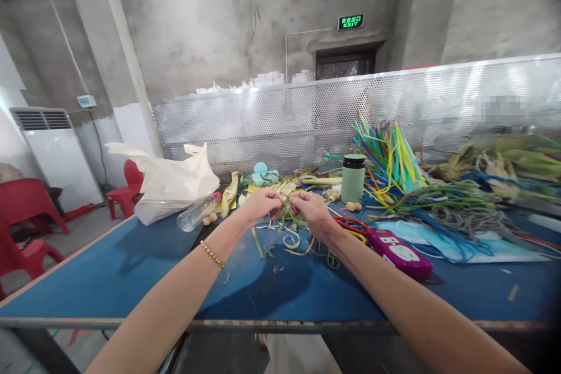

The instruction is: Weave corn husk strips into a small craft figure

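Note:
My left hand (262,203) and my right hand (310,208) meet over the middle of the blue table (131,269), fingers pinched together on a thin green-yellow leaf strip (286,208) stretched between them. Curled strip offcuts (291,241) lie on the table just below the hands. A woven pale-yellow leaf piece (284,188) lies right behind the fingers. A beaded bracelet (212,254) sits on my left wrist.
A green cylindrical bottle (353,178) stands behind the right hand. Coloured strips (390,158) and cords (442,210) pile up at right. A purple case (401,252) and red scissors (350,225) lie near my right forearm. A white bag (175,181) and clear bottle (195,214) lie left.

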`<state>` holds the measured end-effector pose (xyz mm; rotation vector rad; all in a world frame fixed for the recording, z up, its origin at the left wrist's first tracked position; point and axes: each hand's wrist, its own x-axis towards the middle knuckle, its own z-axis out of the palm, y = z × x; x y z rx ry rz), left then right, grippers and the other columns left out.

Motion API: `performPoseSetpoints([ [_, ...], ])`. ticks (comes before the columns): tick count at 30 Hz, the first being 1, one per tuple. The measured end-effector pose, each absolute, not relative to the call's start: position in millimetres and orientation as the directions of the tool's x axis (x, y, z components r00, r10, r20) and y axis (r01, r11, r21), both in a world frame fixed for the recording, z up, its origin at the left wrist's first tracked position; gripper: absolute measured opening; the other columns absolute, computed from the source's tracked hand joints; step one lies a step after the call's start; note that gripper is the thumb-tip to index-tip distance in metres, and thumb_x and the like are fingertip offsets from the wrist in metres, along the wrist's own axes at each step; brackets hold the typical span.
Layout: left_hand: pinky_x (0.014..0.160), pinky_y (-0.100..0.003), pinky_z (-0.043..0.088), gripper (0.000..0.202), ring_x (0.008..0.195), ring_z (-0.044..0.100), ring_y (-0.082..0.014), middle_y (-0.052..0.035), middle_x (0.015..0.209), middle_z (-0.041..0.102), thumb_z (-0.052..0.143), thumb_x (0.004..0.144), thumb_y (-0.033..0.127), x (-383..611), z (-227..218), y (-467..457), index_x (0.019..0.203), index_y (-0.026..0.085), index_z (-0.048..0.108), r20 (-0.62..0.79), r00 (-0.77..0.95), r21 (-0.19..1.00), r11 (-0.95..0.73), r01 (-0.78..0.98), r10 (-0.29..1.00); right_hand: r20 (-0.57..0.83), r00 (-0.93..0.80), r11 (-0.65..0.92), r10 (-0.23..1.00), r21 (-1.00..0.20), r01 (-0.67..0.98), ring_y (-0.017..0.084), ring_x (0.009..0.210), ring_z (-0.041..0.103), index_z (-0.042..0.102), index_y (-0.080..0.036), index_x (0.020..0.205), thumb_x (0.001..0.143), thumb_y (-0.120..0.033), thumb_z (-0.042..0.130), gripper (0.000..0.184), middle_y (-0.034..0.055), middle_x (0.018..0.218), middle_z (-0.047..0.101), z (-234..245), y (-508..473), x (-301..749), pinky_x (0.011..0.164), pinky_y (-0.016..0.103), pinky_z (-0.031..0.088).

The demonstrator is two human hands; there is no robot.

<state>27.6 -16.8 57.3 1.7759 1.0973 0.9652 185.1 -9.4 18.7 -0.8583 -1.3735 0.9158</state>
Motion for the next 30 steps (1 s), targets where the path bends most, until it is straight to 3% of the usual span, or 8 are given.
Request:
performPoseSetpoints([
  [4,0.043,-0.02,0.029,0.012,0.043,0.052,-0.0092,-0.0001,0.055,0.06,0.052,0.068,0.012,27.6,60.3,-12.9,0.057,0.016,0.054,0.205,0.34,0.823,-0.349,0.447,0.918,0.412,0.057,0.415,0.91,-0.906,-0.078,0.009,0.047,0.043,0.051,-0.019,0.053,0.063,-0.032,0.063,0.021,-0.0039,0.047,0.049,22.9,-9.5,188.7,0.051,0.025,0.035],
  [7,0.045,-0.021,0.03,0.013,0.042,0.048,-0.0093,0.0017,0.045,0.052,0.056,0.064,0.009,25.5,56.7,-8.2,0.053,0.016,0.054,0.331,0.233,0.713,-0.404,0.574,0.915,0.383,0.12,0.399,0.916,-0.904,-0.158,0.009,0.048,0.045,0.049,-0.019,0.054,0.059,-0.034,0.067,0.024,-0.0058,0.049,0.046,30.2,-5.7,195.6,0.052,0.024,0.037],
  [8,0.045,-0.02,0.03,0.011,0.043,0.049,-0.0094,0.0023,0.046,0.052,0.057,0.063,0.009,25.6,56.7,-7.1,0.056,0.016,0.056,0.361,0.177,0.73,-0.396,0.557,0.916,0.377,0.123,0.394,0.918,-0.903,-0.173,0.009,0.049,0.046,0.049,-0.019,0.054,0.058,-0.035,0.068,0.025,-0.0061,0.05,0.045,33.6,-4.2,197.5,0.052,0.024,0.038],
  [12,0.045,-0.02,0.032,0.013,0.052,0.054,-0.0099,-0.0015,0.063,0.062,0.059,0.077,0.026,32.2,58.3,-3.9,0.069,0.015,0.061,0.294,0.164,0.909,-0.328,0.257,0.942,0.375,0.049,0.378,0.926,-0.914,-0.148,0.008,0.049,0.046,0.051,-0.018,0.054,0.058,-0.031,0.068,0.021,-0.0063,0.048,0.045,45.2,-0.9,196.1,0.051,0.023,0.036],
  [15,0.045,-0.02,0.03,0.028,0.047,0.046,-0.0067,0.0006,0.058,0.057,0.068,0.072,0.041,37.9,50.6,1.2,0.068,0.014,0.061,0.311,0.228,0.942,-0.332,0.058,0.923,0.394,-0.004,0.393,0.919,-0.916,-0.086,0.008,0.048,0.045,0.052,-0.018,0.053,0.06,-0.027,0.064,0.017,-0.0047,0.049,0.049,42.0,-1.9,187.1,0.051,0.023,0.035],
  [21,0.047,-0.02,0.031,0.028,0.046,0.045,-0.0067,0.0028,0.052,0.052,0.078,0.059,0.031,31.0,24.8,9.2,0.068,0.012,0.06,0.235,0.271,0.971,-0.212,-0.113,0.933,0.354,-0.028,0.351,0.935,-0.933,-0.077,0.008,0.046,0.043,0.047,-0.019,0.048,0.061,-0.028,0.063,0.023,-0.0045,0.046,0.046,16.0,-2.4,175.4,0.048,0.023,0.032],
  [24,0.047,-0.02,0.03,0.022,0.045,0.044,-0.0063,0.003,0.051,0.052,0.074,0.064,0.029,27.7,24.5,6.2,0.064,0.012,0.059,0.234,0.288,0.972,-0.224,-0.066,0.929,0.333,-0.11,0.316,0.937,-0.938,-0.142,0.007,0.046,0.041,0.047,-0.019,0.048,0.06,-0.031,0.068,0.027,-0.0044,0.046,0.045,12.9,-3.0,176.0,0.047,0.023,0.031],
  [30,0.047,-0.02,0.031,0.009,0.043,0.043,-0.0053,0.0047,0.05,0.052,0.064,0.068,0.011,30.2,32.2,2.7,0.061,0.012,0.058,0.334,0.069,0.927,-0.341,0.159,0.94,0.296,-0.184,0.223,0.937,-0.916,-0.334,0.008,0.049,0.041,0.049,-0.018,0.055,0.055,-0.032,0.076,0.031,-0.0045,0.051,0.045,22.3,-8.6,182.9,0.049,0.024,0.034],
])
